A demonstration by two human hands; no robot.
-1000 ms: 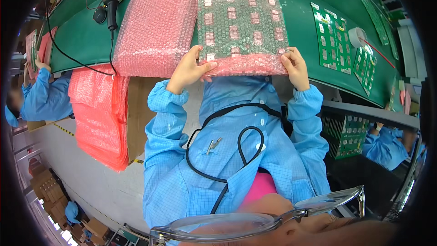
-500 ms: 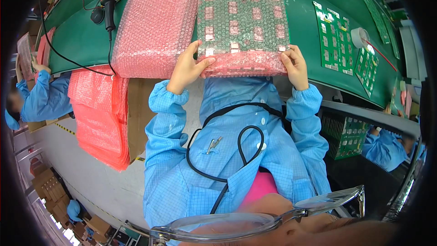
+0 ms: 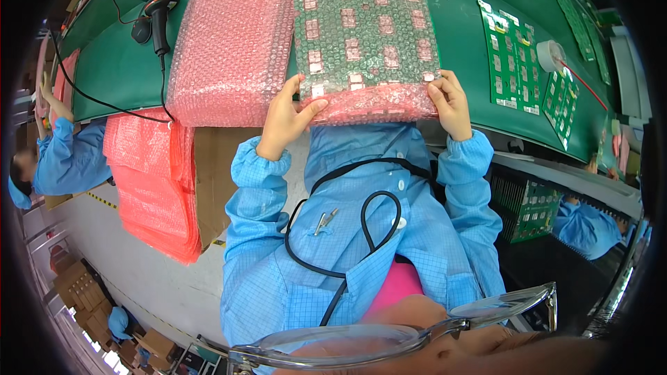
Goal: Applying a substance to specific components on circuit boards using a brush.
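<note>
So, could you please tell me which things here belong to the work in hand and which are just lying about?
In hand:
- left hand and right hand, each with a grip on the wrapped circuit board
- its pink bubble wrap

Lying about:
- spare bubble wrap sheet
- scanner
- bare circuit boards
- tape roll

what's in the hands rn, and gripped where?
Both hands hold the green circuit board panel wrapped in pink bubble wrap by its near edge: left hand at the near-left corner, right hand at the near-right corner.

Both hands, left (image 3: 288, 117) and right (image 3: 450, 102), on a bubble-wrapped circuit board (image 3: 365, 35) (green table (image 3: 125, 69) beneath).
</note>
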